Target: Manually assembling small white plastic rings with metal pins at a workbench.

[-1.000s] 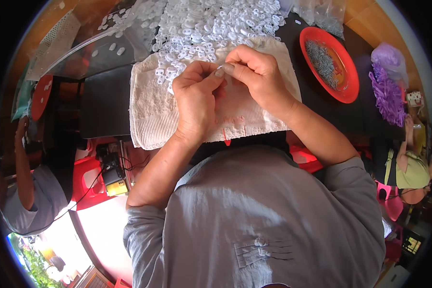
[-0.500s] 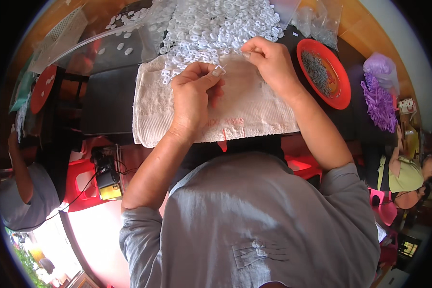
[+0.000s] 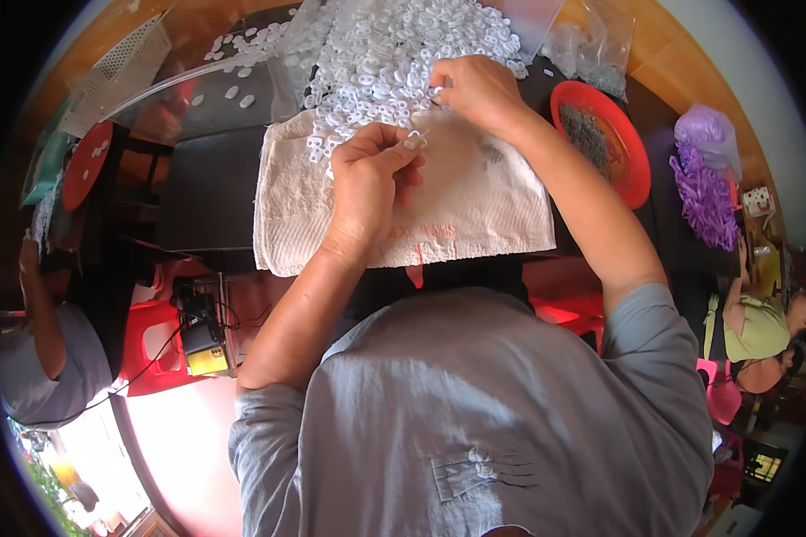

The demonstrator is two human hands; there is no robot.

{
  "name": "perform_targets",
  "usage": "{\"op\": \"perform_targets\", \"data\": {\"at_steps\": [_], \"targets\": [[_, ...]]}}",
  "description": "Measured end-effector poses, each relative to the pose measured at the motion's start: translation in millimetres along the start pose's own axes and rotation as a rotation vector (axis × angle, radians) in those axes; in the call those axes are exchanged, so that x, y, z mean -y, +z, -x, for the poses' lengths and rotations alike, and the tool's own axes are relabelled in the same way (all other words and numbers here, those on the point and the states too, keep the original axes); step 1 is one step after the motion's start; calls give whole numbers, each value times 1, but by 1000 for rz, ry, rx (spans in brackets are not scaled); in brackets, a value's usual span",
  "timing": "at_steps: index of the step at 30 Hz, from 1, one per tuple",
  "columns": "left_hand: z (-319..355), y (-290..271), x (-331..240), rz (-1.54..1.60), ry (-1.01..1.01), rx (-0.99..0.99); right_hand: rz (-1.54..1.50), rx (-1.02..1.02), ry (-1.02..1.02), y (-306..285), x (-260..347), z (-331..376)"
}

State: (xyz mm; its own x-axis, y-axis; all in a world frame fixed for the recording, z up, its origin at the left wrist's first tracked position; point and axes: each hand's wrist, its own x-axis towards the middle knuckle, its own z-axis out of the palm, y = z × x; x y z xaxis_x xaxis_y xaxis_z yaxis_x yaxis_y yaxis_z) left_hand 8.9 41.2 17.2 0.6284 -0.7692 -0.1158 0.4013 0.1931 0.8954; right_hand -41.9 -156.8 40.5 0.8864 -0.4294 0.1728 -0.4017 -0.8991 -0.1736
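Observation:
Over the beige towel (image 3: 475,192), my left hand (image 3: 367,174) is closed in a pinch. Between its thumb and forefinger sits a small white plastic piece (image 3: 421,137), with a thin bit sticking up from it. My right hand (image 3: 482,91) reaches to the near edge of a heap of small white oval plastic pieces (image 3: 403,45), some with two holes. Its thumb and fingers are pressed together there, and what they hold, if anything, is too small to make out. Several loose white pieces lie on the towel's far left edge.
A red plate (image 3: 638,161) of small grey metal pieces (image 3: 582,134) stands right of the towel. Beyond it lie clear bags (image 3: 600,58) and purple strips (image 3: 706,201). Another red plate (image 3: 85,166) is at the left. People sit at both sides, one in grey (image 3: 49,367), one in yellow-green (image 3: 752,327).
My right hand has moved left and slightly away from me, onto the heap's near edge. My left hand keeps its pinch on the white piece, shifted slightly right. The towel appears slightly shifted too.

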Motion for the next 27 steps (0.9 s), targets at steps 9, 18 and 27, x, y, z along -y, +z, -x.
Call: {"op": "perform_targets", "data": {"at_steps": [9,18,27], "targets": [[3,-1,1,29,20,-44,-135,-68,-167,-10,21,48],[3,3,2,-15,29,-59,-43,-234,-249,8,17,61],[4,5,2,-88,49,-67,-742,-53,-179,-17,16,63]]}}
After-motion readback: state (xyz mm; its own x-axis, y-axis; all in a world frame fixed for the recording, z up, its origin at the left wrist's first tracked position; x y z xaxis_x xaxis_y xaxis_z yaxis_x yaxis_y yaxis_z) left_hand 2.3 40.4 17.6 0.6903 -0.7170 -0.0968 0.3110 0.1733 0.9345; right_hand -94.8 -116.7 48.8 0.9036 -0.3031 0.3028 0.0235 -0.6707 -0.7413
